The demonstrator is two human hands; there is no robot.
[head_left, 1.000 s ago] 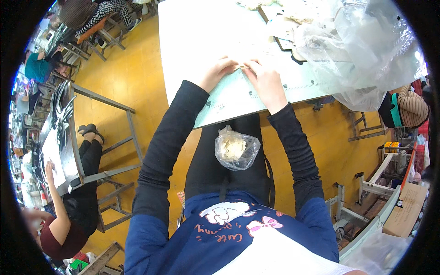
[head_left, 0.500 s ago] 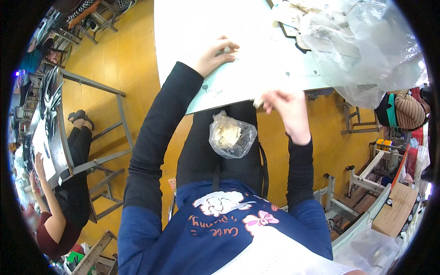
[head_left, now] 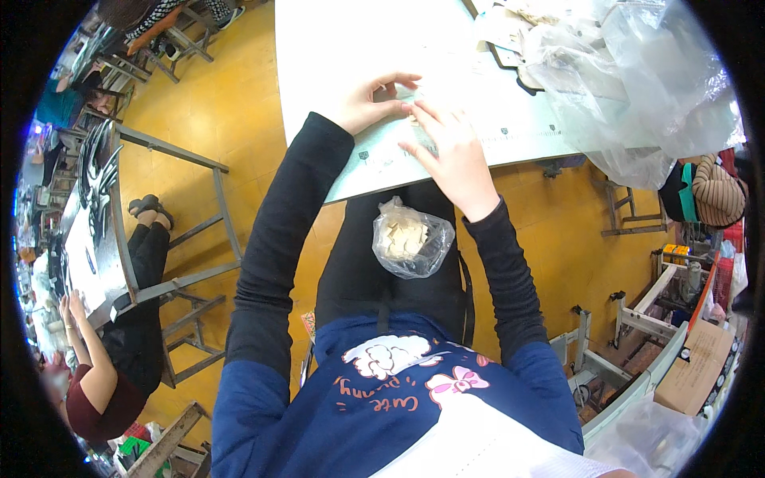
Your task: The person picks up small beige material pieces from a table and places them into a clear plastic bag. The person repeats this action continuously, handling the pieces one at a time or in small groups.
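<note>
My left hand [head_left: 373, 102] rests on the white table [head_left: 343, 56] near its front edge, fingers curled with the fingertips pinched toward a small pale piece [head_left: 413, 119] that is mostly hidden. My right hand [head_left: 453, 158] lies beside it with fingers spread, its fingertips touching the same spot. I cannot tell which hand grips the piece. On my lap sits an open clear plastic bag [head_left: 412, 239] holding several small beige pieces.
A big heap of crumpled clear plastic [head_left: 637, 88] covers the table's right side. A grey metal table frame [head_left: 171, 231] stands left on the yellow floor, with a seated person [head_left: 111, 374] beside it. Another person [head_left: 705, 191] sits at right near metal stands and a cardboard box [head_left: 693, 366].
My right hand has come back up from the table edge above the bag to meet my left hand on the table. My left hand shifted slightly right.
</note>
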